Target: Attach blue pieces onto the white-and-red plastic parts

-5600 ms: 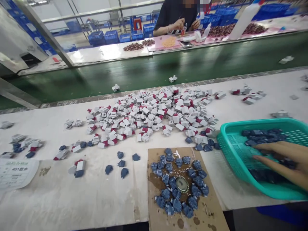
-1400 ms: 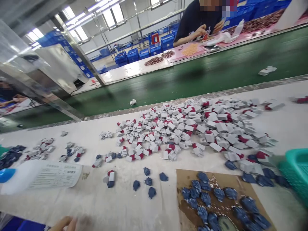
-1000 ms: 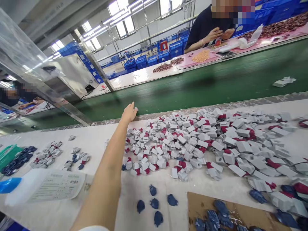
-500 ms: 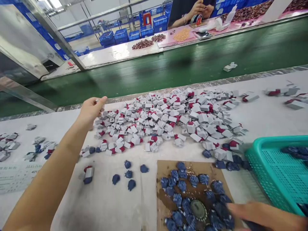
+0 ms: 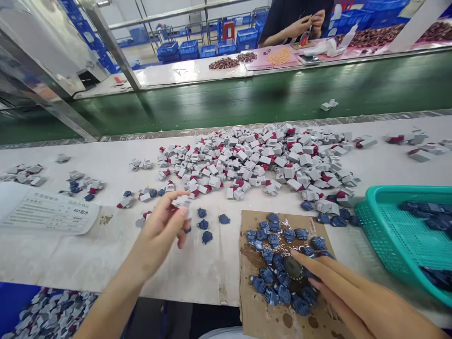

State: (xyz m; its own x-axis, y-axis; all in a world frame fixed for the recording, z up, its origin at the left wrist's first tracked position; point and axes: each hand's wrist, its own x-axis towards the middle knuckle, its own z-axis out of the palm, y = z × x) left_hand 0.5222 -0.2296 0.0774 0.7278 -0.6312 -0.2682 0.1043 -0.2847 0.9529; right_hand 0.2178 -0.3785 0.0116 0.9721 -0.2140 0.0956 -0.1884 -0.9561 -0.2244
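My left hand (image 5: 164, 226) pinches a small light-grey plastic part (image 5: 182, 202) between thumb and fingers, raised over the near side of the table. Just right of it lie several dark-blue fist-shaped pieces (image 5: 203, 224). My right hand (image 5: 339, 282) reaches over a wet-stained cardboard sheet (image 5: 257, 320), its fingers stretched out and slightly apart. The fingertips are at a round dark cap (image 5: 292, 267), among blue fist-shaped pieces (image 5: 271, 295) spread on the cardboard; whether they touch one is unclear. Beyond both hands is a heap of grey parts with dark-red bits (image 5: 243, 157).
A teal basket (image 5: 374, 221) with blue pieces stands at the right. Behind the table runs a green conveyor belt (image 5: 229, 101); a person (image 5: 296, 28) works across it. A printed paper (image 5: 52, 212) lies left, above a blue bin (image 5: 14, 306) of grey parts.
My left hand has come back from the heap's left end toward me, holding a grey part. My right hand has moved left and up over the cardboard. The view has shifted.
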